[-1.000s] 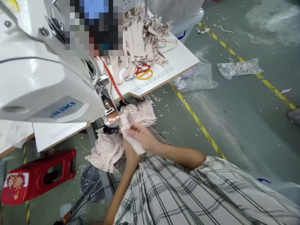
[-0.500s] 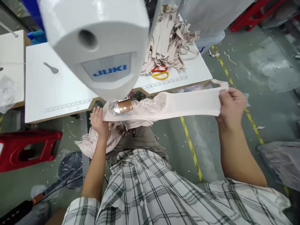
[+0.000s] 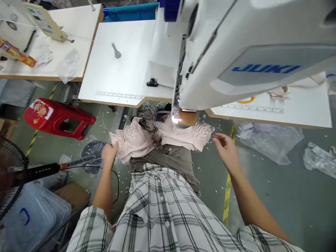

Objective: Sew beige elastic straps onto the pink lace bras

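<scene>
L hand (image 3: pixel 109 153) is gripping the left edge of the pink lace garment (image 3: pixel 136 140), fingers pinching the fabric. The garment is draping across the person's lap, w/ its mid part sitting under the head of the white sewing machine (image 3: pixel 236 52), below the surface (image 3: pixel 126 66). R hand (image 3: pixel 226 149) is hovering released, fingers spread loose, just beside the garment's right end. Red stool (image 3: pixel 59 117) is sitting on the floor, well apart at left.

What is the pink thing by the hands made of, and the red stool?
The pink garment looks like soft lace fabric: a patterned surface that folds and droops where the left hand grips it. The red stool looks like moulded plastic, smooth and slightly glossy, with a cut-out opening.
</scene>
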Demonstrator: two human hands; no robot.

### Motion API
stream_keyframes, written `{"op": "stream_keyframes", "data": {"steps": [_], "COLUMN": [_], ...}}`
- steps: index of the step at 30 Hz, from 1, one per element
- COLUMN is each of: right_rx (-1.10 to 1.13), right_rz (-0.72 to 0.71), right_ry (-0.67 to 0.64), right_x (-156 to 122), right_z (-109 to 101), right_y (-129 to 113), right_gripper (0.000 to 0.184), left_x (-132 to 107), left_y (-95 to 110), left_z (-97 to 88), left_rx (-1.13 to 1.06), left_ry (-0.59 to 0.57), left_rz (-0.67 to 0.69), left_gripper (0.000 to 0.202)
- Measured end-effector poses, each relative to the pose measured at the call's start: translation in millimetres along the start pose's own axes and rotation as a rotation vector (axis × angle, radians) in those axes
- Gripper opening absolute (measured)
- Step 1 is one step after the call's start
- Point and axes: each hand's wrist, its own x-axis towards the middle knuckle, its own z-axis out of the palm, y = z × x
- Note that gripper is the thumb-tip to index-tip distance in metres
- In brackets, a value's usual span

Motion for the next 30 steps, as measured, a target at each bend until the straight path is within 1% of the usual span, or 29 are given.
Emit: {"op": "stream_keyframes", "data": {"steps": [1, 2, 4, 5, 7, 8, 9, 10, 11, 12, 13, 14, 15, 16, 17, 18, 19, 20, 21, 22, 23, 24, 25, 26, 27, 28, 30], "right_rx": [0.038, 0.071, 0.109, 0.099, 0.051, 0.018, -0.026, -0.074, -0.125, -0.171, -0.202, -0.209, -0.187, -0.138, -0.066, 0.016, 0.088, 0.133, 0.142, 0.115, 0.059, -0.012, -0.075, -0.144, -0.206, -0.231, -0.256], "right_rz": [-0.04, -0.085, -0.216, -0.315, -0.539, -0.64, -0.719, -0.771, -0.79, -0.776, -0.738, -0.681, -0.616, -0.553, -0.5, -0.465, -0.45, -0.454, -0.469, -0.471, -0.451, -0.406, -0.317, -0.229, -0.16, -0.12, -0.07], "right_ry": [-0.076, -0.173, -0.424, -0.543, -0.714, -0.809, -0.896, -0.969, -1.014, -1.029, -1.017, -0.991, -0.974, -0.977, -1.001, -1.043, -1.099, -1.146, -1.149, -1.075, -0.923, -0.696, -0.415, -0.178, -0.003, 0.087, 0.173], "right_x": [-4.2, -8.6, -17.8, -22.4, -30.5, -33.8, -36.1, -37.5, -37.8, -37.3, -36.5, -36.1, -36.0, -36.2, -35.6, -33.3, -28.2, -19.8, -7.8, 7.8, 26.9, 49.0, 73.4, 99.1, 124.9, 149.7, 192.3], "right_z": [12.3, 24.8, 49.3, 60.5, 77.1, 80.4, 79.1, 72.5, 60.4, 43.1, 21.6, -2.4, -27.2, -50.8, -71.8, -89.2, -102.8, -112.8, -119.5, -123.4, -124.8, -124.2, -122.0, -119.1, -116.3, -114.4, -114.4], "right_y": [-19.4, -41.1, -87.5, -109.9, -147.7, -161.8, -172.4, -179.8, -184.7, -188.0, -190.3, -192.3, -194.2, -195.9, -196.8, -196.2, -193.6, -188.8, -182.2, -174.6, -167.3, -161.6, -158.3, -157.8, -160.1, -164.5, -176.4], "right_gripper": [0.037, 0.037, 0.039, 0.043, 0.059, 0.061, 0.057, 0.049, 0.045, 0.047, 0.051, 0.052, 0.051, 0.048, 0.044, 0.04, 0.038, 0.036, 0.034, 0.033, 0.032, 0.03, 0.03, 0.029, 0.029, 0.032, 0.036], "left_x": [-2.1, -6.6, -24.2, -36.9, -66.5, -80.4, -91.5, -98.8, -101.9, -101.0, -97.4, -92.3, -87.0, -82.6, -79.2, -76.6, -74.4, -72.3, -70.2, -68.4, -67.5, -67.6, -69.2, -72.2, -76.2, -80.8, -90.2], "left_y": [-6.4, -7.6, 3.1, 13.6, 41.4, 57.5, 74.4, 91.5, 108.7, 125.6, 142.5, 159.4, 176.4, 193.1, 208.9, 223.2, 235.1, 244.5, 251.1, 255.1, 256.7, 256.5, 255.0, 252.9, 250.7, 248.7, 245.7], "left_z": [-5.4, -8.9, -13.4, -15.9, -23.2, -27.8, -32.7, -37.2, -40.6, -42.3, -41.9, -39.2, -34.3, -27.7, -20.1, -12.4, -5.6, -0.3, 3.0, 3.9, 2.6, -0.5, -5.0, -10.0, -15.0, -19.3, -25.1], "left_rx": [0.009, 0.012, -0.003, -0.022, -0.089, -0.137, -0.184, -0.228, -0.311, -0.467, -0.644, -0.825, -0.978, -1.073, -1.116, -1.122, -1.12, -1.127, -1.142, -1.159, -1.17, -1.163, -1.131, -1.078, -1.017, -0.958, -0.877], "left_ry": [-0.041, -0.076, -0.119, -0.138, -0.202, -0.259, -0.32, -0.368, -0.405, -0.417, -0.446, -0.511, -0.604, -0.72, -0.847, -0.938, -0.986, -0.994, -0.983, -0.961, -0.931, -0.9, -0.872, -0.845, -0.813, -0.778, -0.702], "left_rz": [-0.027, -0.036, -0.015, 0.018, 0.129, 0.218, 0.301, 0.377, 0.46, 0.518, 0.536, 0.53, 0.507, 0.484, 0.477, 0.495, 0.52, 0.541, 0.547, 0.543, 0.534, 0.532, 0.547, 0.582, 0.628, 0.677, 0.757], "left_gripper": [0.03, 0.028, 0.031, 0.033, 0.037, 0.037, 0.038, 0.041, 0.042, 0.04, 0.036, 0.032, 0.029, 0.03, 0.033, 0.037, 0.04, 0.044, 0.046, 0.046, 0.046, 0.044, 0.041, 0.038, 0.036, 0.035, 0.035]}}
